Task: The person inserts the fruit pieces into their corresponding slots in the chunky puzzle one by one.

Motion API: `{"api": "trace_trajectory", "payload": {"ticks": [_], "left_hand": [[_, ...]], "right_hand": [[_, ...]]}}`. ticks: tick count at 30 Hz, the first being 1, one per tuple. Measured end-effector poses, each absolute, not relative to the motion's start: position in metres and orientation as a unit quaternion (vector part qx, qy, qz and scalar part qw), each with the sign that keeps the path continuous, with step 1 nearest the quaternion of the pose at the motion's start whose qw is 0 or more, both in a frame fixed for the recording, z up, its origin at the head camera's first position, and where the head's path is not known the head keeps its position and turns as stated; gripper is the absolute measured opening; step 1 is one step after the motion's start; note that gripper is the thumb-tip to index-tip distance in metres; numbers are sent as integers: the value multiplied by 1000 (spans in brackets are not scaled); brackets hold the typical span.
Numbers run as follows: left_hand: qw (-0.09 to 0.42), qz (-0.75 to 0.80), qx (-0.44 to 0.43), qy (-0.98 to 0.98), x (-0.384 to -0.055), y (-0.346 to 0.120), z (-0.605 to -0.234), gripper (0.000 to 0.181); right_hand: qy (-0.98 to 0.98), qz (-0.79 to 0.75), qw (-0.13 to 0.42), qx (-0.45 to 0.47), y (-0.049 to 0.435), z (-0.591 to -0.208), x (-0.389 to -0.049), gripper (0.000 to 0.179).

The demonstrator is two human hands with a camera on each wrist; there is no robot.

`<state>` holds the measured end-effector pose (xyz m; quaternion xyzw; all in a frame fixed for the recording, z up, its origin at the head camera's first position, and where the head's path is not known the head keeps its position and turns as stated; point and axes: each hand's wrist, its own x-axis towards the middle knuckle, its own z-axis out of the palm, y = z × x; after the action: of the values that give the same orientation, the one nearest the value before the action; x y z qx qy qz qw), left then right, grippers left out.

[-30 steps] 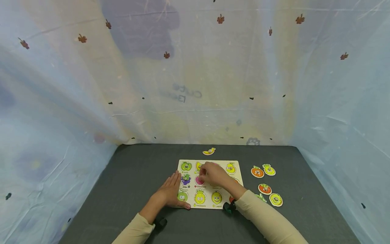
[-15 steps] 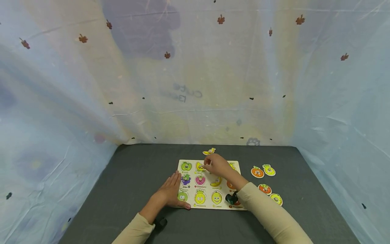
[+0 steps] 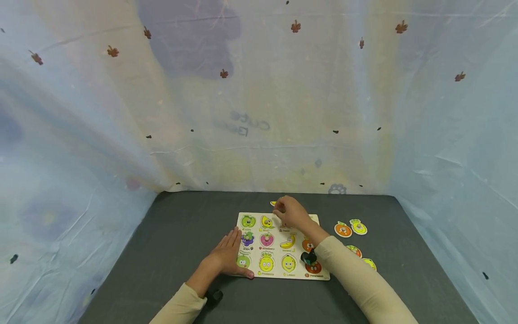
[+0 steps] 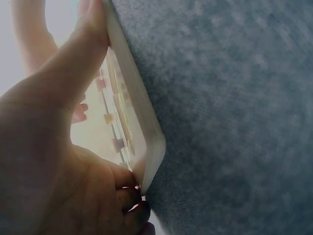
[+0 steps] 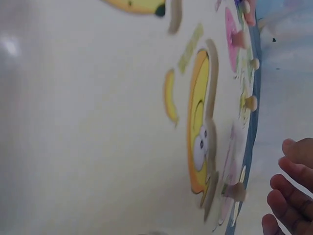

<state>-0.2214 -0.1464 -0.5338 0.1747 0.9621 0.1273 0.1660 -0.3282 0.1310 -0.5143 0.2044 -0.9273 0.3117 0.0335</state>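
A pale fruit peg puzzle board [image 3: 277, 273] lies on the dark table. My left hand [image 3: 226, 254] rests flat along its left side, fingers straight, thumb at the front edge. The left wrist view shows that hand [image 4: 54, 132] against the board's rim [image 4: 137, 93]. My right hand [image 3: 293, 213] hovers over the back edge, beside a loose banana piece [image 3: 273, 203] that it mostly hides. Its fingers [image 5: 288, 196] are loosely bent, with nothing between them in the right wrist view. The banana slot [image 5: 199, 122] holds only its printed picture; knobbed pieces such as the strawberry [image 3: 267, 239] sit in the board.
Right of the board lie loose pieces: an orange one [image 3: 342, 230], a yellow one [image 3: 358, 227], a red one [image 3: 354, 251] and another yellow one [image 3: 370, 263], the last two partly behind the right sleeve [image 3: 360, 279]. A printed curtain [image 3: 259, 99] hangs behind the table.
My right hand has moved from the middle of the board back past its far edge to the loose banana, now mostly covering it. My left hand has stayed in place.
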Motion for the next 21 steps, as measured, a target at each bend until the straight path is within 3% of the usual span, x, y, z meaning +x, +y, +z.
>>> {"api": "trace_trajectory", "payload": {"ticks": [21], "left_hand": [[142,144,182,962,-231,-150,-559,146]], "right_hand": [[-936,323,47,133,135,-528,-363,13]]}}
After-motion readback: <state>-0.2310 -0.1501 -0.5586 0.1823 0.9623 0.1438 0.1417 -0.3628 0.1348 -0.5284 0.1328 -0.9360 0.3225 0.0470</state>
